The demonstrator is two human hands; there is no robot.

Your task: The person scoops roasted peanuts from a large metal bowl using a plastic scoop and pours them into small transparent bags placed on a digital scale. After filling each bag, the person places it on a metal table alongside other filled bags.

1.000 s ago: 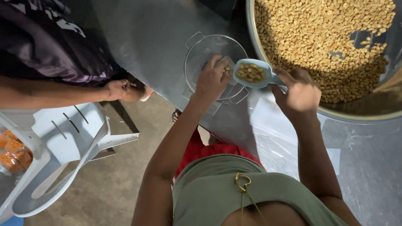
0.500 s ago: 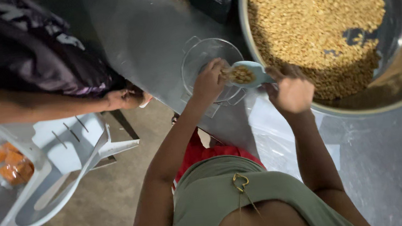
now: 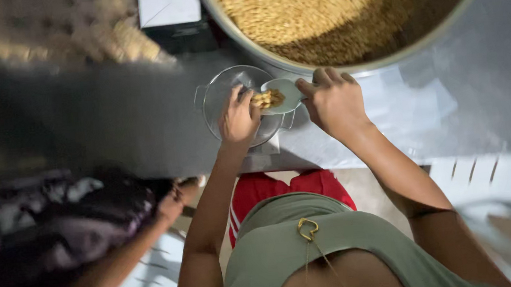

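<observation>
My right hand [image 3: 334,100] holds a small pale scoop [image 3: 282,95] filled with tan grain over a clear round container [image 3: 221,97] on the grey table. My left hand [image 3: 238,118] rests on that container's rim, fingertips touching the grain at the scoop's edge. Just beyond both hands sits a large metal bowl [image 3: 421,43] heaped with the same tan grain [image 3: 317,6].
Another person's arm and hand [image 3: 171,203] in dark patterned clothing reach in at the lower left. A dark box with a white top [image 3: 169,11] stands at the back. Clear plastic bags [image 3: 408,110] lie on the grey table [image 3: 109,120] to the right.
The view has swung, so the bowl and table now sit higher and more central. The scoop of grain has come from the bowl's edge to over the clear container, left hand still at it.
</observation>
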